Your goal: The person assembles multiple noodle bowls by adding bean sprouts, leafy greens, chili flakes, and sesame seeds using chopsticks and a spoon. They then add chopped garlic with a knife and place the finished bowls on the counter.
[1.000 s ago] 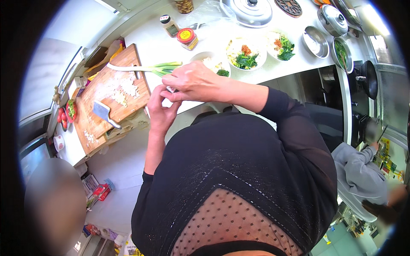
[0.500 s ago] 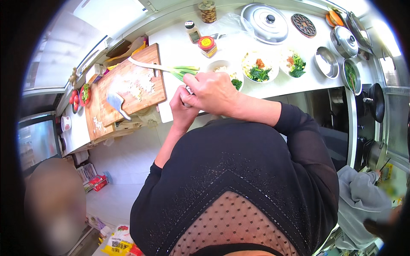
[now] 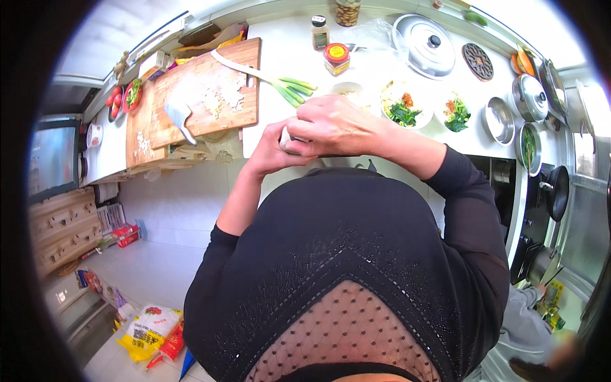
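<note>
Close in front of my chest, at the counter's near edge, my two hands meet around one small pale, rounded thing [image 3: 292, 144]. My left hand [image 3: 270, 151] is curled around its left side. Over it, from the right, comes my right hand [image 3: 337, 124] with bent fingers. Only a whitish patch shows between them, so its kind stays unclear. A bowl [image 3: 347, 88] just beyond the right hand is partly hidden by it. Further right, two white bowls hold leafy greens with a reddish topping [image 3: 404, 113] [image 3: 456, 114]. A spring onion [image 3: 289, 88] lies just past my hands, its white end on the cutting board [image 3: 248, 57].
A cleaver [image 3: 180, 118] rests on the board beside chopped white bits. Behind stand a red-lidded jar [image 3: 337, 59], a shaker bottle [image 3: 320, 33] and a large pot lid [image 3: 425, 46]. Metal bowls [image 3: 499, 121] and a pot [image 3: 529, 97] are at right. A person in grey [image 3: 525, 328] is at lower right.
The view has shifted, so the counter things appear further right. My hands stay together on the pale thing, with the right fingers bent further over it. The blurred shape at left is gone from view.
</note>
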A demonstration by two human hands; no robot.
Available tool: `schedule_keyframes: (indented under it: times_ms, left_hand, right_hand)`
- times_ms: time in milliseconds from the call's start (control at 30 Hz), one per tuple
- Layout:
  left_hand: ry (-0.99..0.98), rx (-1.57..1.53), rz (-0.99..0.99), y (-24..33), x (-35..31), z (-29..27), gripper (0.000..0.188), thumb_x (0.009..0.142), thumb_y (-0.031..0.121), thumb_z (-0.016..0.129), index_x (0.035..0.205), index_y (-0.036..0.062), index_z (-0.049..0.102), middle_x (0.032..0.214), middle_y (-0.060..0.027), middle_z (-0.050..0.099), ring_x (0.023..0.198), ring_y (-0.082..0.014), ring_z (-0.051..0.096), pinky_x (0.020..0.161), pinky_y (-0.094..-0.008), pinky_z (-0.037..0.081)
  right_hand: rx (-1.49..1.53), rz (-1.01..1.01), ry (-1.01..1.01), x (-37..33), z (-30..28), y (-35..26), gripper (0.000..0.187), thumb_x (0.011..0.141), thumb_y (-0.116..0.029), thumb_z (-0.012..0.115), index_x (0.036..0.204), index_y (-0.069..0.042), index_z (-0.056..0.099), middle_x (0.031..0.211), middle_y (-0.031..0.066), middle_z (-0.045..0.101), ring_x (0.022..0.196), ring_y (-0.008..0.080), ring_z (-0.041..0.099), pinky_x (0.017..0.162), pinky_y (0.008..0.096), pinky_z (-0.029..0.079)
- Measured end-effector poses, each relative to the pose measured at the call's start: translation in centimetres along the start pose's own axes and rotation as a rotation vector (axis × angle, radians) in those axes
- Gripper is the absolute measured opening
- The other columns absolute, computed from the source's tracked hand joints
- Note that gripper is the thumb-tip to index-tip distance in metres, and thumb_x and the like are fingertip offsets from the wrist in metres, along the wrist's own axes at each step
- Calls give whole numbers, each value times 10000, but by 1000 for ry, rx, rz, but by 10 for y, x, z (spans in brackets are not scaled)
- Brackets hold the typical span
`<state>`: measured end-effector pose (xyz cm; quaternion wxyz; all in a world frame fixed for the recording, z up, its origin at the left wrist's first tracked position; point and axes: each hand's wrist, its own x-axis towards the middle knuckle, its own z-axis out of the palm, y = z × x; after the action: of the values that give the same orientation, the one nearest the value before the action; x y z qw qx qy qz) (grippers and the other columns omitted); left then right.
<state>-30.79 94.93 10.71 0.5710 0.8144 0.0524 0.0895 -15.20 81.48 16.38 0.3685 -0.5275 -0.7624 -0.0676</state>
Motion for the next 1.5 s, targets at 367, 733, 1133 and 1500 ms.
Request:
schedule_keyframes:
  times_ms: [367,733,1133,1500]
  left_hand:
    - [-215,-176,-125,-16,4,-38,565,602,176,909,1087,33,658,961,-21,678,871,-113,613,809,-288,516]
    - [-201,-140,-96,-34,-7,-57,587,611,193,912,1122,39,668,1006,-37,700,924,-117,631,867,-285,514]
    - [97,-127,-114,-83,-31,-53,441,656,88,921,1019,50,674,966,-24,703,913,-105,651,839,-280,533]
    - [226,-130,-250,-90,-31,-61,449,679,113,923,1025,34,647,961,-19,663,913,-103,616,839,-286,525]
  right_hand:
    - [-50,-184,-432,24,-30,3,403,826,-46,629,1217,-94,546,1205,117,551,1057,298,593,865,381,533]
    - [350,101,-332,34,-16,17,435,803,166,586,1181,-48,622,1300,139,590,1239,313,569,1023,400,490]
    - [-56,560,-373,-64,189,76,174,867,-48,541,1036,-39,579,978,190,589,937,396,600,813,458,509]
    - [-127,625,-69,-75,191,114,73,881,-95,554,928,-43,577,935,193,635,866,386,656,751,507,524]
